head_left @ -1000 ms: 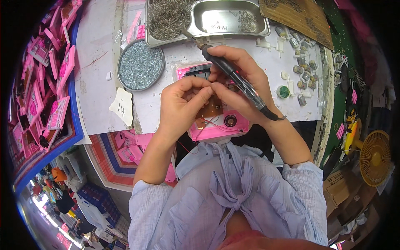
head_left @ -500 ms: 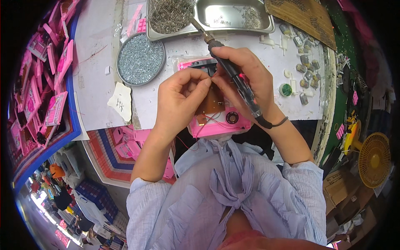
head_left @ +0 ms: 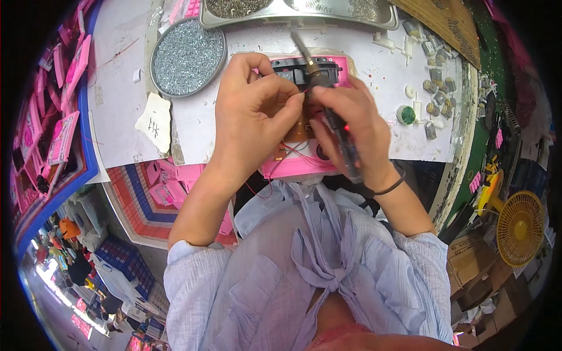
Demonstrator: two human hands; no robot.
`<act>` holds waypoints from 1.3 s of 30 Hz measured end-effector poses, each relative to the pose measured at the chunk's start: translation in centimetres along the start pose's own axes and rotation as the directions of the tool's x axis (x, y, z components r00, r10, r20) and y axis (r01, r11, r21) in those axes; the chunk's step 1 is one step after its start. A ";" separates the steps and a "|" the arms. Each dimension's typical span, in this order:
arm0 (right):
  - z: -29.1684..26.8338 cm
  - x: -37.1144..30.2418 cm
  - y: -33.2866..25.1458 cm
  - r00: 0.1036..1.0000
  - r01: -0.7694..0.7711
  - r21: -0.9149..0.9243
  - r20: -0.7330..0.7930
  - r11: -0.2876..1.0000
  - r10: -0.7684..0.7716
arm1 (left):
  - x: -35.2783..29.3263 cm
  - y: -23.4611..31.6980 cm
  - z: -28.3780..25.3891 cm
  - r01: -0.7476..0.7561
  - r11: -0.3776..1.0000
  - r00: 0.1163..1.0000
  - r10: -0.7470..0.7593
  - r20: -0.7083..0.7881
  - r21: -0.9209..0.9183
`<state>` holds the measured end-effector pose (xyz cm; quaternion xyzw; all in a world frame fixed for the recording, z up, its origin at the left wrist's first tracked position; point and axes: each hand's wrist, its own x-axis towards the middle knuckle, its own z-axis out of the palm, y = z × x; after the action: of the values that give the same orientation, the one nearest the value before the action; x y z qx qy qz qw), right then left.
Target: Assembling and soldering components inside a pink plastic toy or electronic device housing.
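my left hand (head_left: 257, 111) pinches what seems a thin red wire (head_left: 305, 91) above the open pink plastic casing (head_left: 301, 167); right beside, my right hand (head_left: 364, 126) grips a black pen-shaped tool (head_left: 335, 121), metal tip forward-left.

The white counter (head_left: 196, 120) carries a pink plastic casing (head_left: 301, 167), a round grey dish (head_left: 184, 95) of silvery hardware (head_left: 187, 57), a jagged white scrap (head_left: 156, 124) and a steel tray (head_left: 281, 11).
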<state>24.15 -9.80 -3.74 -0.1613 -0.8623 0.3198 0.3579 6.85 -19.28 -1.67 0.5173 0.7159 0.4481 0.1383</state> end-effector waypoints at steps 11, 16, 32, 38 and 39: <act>-7.2 -0.9 1.0 0.990 -0.028 0.333 -0.124 0.943 0.073 | -0.6 -0.3 0.8 0.092 0.992 0.995 -0.094 -0.021 -0.089; -6.8 -0.3 1.1 0.995 0.099 0.217 0.012 0.971 -0.104 | -0.5 -0.2 0.9 0.101 0.992 0.994 -0.103 -0.021 -0.071; -5.4 0.1 1.3 0.982 0.171 0.134 0.057 0.976 -0.180 | -0.6 -0.4 1.2 0.089 0.994 0.994 -0.092 -0.052 -0.059; -5.3 0.3 1.2 0.983 0.170 0.111 0.054 0.979 -0.177 | -0.5 -0.5 1.3 0.079 0.995 0.995 -0.083 -0.063 -0.058; -5.2 0.3 1.2 0.983 0.170 0.105 0.049 0.980 -0.176 | -0.5 -0.4 1.3 0.087 0.994 0.994 -0.091 -0.063 -0.063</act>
<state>27.79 -6.50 -1.57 -0.0581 -0.8659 0.3351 0.3667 7.65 -19.14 -2.84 0.4655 0.7284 0.4798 0.1501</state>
